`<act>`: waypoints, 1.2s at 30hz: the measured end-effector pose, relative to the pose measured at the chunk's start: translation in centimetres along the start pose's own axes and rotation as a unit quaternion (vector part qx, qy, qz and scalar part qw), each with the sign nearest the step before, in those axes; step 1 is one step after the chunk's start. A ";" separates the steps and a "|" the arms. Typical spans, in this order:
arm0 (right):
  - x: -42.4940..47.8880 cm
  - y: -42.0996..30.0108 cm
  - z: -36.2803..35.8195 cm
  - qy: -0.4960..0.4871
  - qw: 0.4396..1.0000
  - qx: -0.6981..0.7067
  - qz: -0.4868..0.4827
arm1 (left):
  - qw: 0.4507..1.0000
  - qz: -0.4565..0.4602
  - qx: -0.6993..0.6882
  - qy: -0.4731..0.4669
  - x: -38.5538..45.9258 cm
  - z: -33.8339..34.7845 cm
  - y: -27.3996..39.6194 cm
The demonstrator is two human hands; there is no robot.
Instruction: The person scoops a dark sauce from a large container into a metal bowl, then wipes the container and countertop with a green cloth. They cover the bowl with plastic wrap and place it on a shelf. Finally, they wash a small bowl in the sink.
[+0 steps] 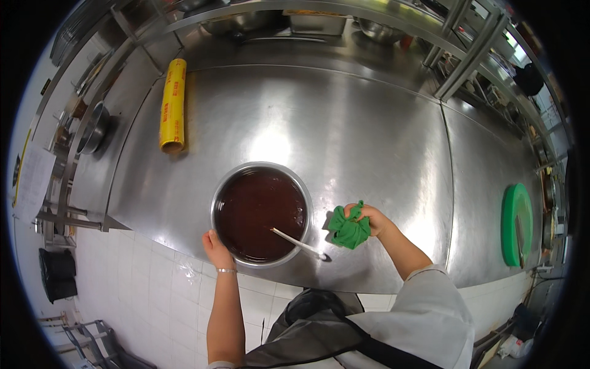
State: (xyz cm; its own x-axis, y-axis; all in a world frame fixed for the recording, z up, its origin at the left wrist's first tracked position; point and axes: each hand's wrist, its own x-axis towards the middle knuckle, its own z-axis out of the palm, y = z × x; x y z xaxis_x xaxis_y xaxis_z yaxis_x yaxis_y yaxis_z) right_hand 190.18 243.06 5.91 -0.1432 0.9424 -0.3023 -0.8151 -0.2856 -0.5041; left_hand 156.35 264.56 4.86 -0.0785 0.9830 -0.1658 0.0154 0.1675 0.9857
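A round stainless steel bowl (308,203) stands near the front edge of the steel worktable, holding a dark reddish-brown liquid (258,212). My left hand (216,249) grips its lower left side, thumb up by the rim and the other fingers mostly hidden. Across the bowl's lower right rim leans a light-coloured utensil handle (299,242); one end is in the liquid, the other sticks out over the table. To the right of the bowl, my right hand (375,219) clutches a crumpled green cloth (349,230) just above or on the steel surface; I cannot tell which.
A yellow roll of wrap (174,104) lies at the back left of the worktable (368,129). Farther left rests a metal bowl (94,129). At the far right, a knife (520,240) lies on a round green cutting board (510,221). A shelf with metal pans (318,24) spans the back.
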 end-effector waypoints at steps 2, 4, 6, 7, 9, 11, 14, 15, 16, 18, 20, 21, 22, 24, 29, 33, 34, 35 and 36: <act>-1.3 0.3 -1.1 0.012 0.998 0.034 -0.060 | 0.997 -0.048 -0.067 -0.009 -1.4 -0.1 0.0; -2.4 -0.9 -0.8 0.027 0.994 0.039 -0.102 | 0.989 -0.092 -0.113 -0.027 -3.0 -0.6 0.7; -3.4 -2.9 -0.3 0.017 0.989 0.011 -0.145 | 0.981 -0.136 -0.118 -0.069 -4.4 -1.2 0.8; -3.9 -3.8 0.5 0.034 0.985 0.001 -0.172 | 0.977 -0.154 -0.121 -0.083 -4.8 -1.4 1.4; -5.2 -5.6 2.5 0.062 0.973 -0.021 -0.220 | 0.958 -0.204 -0.137 -0.145 -6.3 -1.0 2.5; -6.3 -6.5 4.7 0.024 0.956 -0.066 -0.284 | 0.923 -0.260 -0.131 -0.251 -7.2 -1.5 4.3; -4.8 -6.4 10.2 -0.054 0.944 -0.104 -0.307 | 0.772 -0.409 -0.006 -0.487 -7.3 -4.2 6.2; -3.6 -5.4 12.4 -0.064 0.947 -0.098 -0.299 | 0.732 -0.419 0.010 -0.537 -7.6 -4.8 6.3; -1.9 -4.2 14.8 -0.089 0.960 -0.070 -0.256 | 0.729 -0.372 -0.007 -0.574 -8.0 -5.0 7.0; 2.2 -0.9 19.0 -0.098 0.980 -0.012 -0.174 | 0.757 -0.253 -0.067 -0.599 -9.0 -4.2 8.6; 7.0 3.2 21.8 -0.086 0.991 0.025 -0.104 | 0.806 -0.105 -0.149 -0.564 -9.0 -2.8 10.0; 9.5 5.1 22.7 -0.090 0.993 0.027 -0.072 | 0.827 -0.088 -0.155 -0.533 -7.7 -3.5 9.4; 11.8 7.4 23.3 -0.068 0.986 -0.089 -0.120 | 0.848 -0.070 -0.160 -0.500 -6.0 -4.3 8.2; 15.1 10.6 24.4 -0.004 0.900 -0.363 -0.243 | 0.875 -0.102 -0.244 -0.406 -3.4 -4.0 8.9; 24.1 14.1 27.1 0.064 0.745 -0.620 -0.238 | 0.857 -0.228 -0.304 -0.349 6.0 -8.5 7.1; 32.2 14.8 29.9 0.135 0.722 -0.654 -0.179 | 0.819 -0.305 -0.374 -0.310 14.7 -10.6 7.0; 33.8 15.2 30.9 0.174 0.722 -0.644 -0.186 | 0.819 -0.307 -0.381 -0.298 16.7 -10.9 7.1; 34.9 15.5 31.7 0.184 0.681 -0.678 -0.208 | 0.836 -0.304 -0.363 -0.278 18.8 -11.4 6.7; 35.8 15.6 32.1 0.195 0.638 -0.708 -0.231 | 0.851 -0.300 -0.342 -0.261 21.2 -11.8 5.8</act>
State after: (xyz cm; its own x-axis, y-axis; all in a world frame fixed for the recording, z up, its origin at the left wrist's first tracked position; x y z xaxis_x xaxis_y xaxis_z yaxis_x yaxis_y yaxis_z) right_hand 154.32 277.94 13.20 0.3044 0.9468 0.1049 0.6454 -0.1240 -0.7538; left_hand 142.96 285.51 7.35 0.5882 0.6653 -0.4598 -0.4700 0.7439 0.4751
